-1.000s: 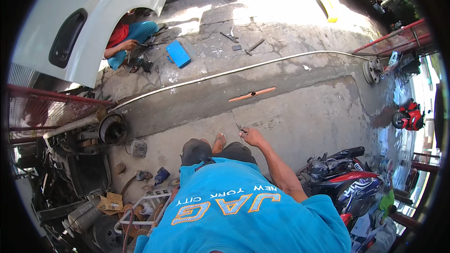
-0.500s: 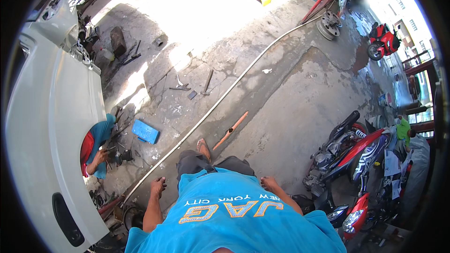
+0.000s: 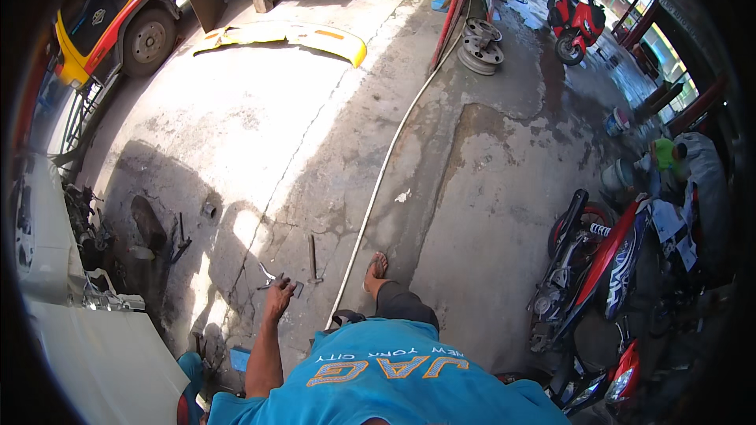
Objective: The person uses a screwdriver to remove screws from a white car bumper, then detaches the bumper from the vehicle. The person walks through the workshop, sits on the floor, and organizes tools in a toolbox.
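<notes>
My left hand point(image 3: 279, 297) hangs out ahead of me, its fingers loosely bent and apart, with nothing visible in them. In the picture it overlaps a light-handled metal tool point(image 3: 266, 274) on the concrete, partly hidden behind the fingers; I see no contact. A small dark block point(image 3: 298, 290) lies just right of the hand, and a hammer point(image 3: 313, 260) a little beyond. My right hand is out of sight. My sandalled foot point(image 3: 377, 266) stands right of a long pale hose point(image 3: 378, 181), which runs away across the floor.
White vehicle body point(image 3: 102, 362) and a co-worker's blue sleeve point(image 3: 190, 366) at left, near a blue box point(image 3: 239, 359). Yellow bumper point(image 3: 283, 33) and yellow truck point(image 3: 102, 16) ahead. Wheel rims point(image 3: 480, 51) far right of the hose; a red scooter point(image 3: 577, 27) and a motorcycle point(image 3: 602, 267) at right.
I have moved forward, bringing the hammer and other tools closer. My left hand has swung ahead; my right hand has left the view. The orange strip on the floor is no longer visible.
</notes>
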Available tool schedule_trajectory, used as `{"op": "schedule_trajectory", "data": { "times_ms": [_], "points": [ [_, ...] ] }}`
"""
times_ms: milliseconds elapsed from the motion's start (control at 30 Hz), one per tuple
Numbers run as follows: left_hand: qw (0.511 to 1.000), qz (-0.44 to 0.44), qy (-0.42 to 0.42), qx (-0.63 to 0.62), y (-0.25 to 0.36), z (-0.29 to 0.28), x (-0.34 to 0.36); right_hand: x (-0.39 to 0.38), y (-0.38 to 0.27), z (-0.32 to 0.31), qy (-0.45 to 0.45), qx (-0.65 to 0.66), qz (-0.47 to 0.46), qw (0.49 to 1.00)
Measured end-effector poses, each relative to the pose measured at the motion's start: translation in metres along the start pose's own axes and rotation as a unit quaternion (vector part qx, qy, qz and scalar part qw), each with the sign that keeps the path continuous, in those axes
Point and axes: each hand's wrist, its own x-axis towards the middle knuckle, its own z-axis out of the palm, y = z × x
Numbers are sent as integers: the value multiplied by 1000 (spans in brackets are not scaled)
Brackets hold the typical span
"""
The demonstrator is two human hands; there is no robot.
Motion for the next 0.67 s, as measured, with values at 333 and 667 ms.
{"op": "schedule_trajectory", "data": {
  "times_ms": [333,667],
  "points": [
    [970,-80,-194,122,41,32,137,88,-341,-133,89,154,-116,977],
    [980,-195,-29,-21,176,66,307,209,-560,-151,34,140,-37,989]
  ]
}}
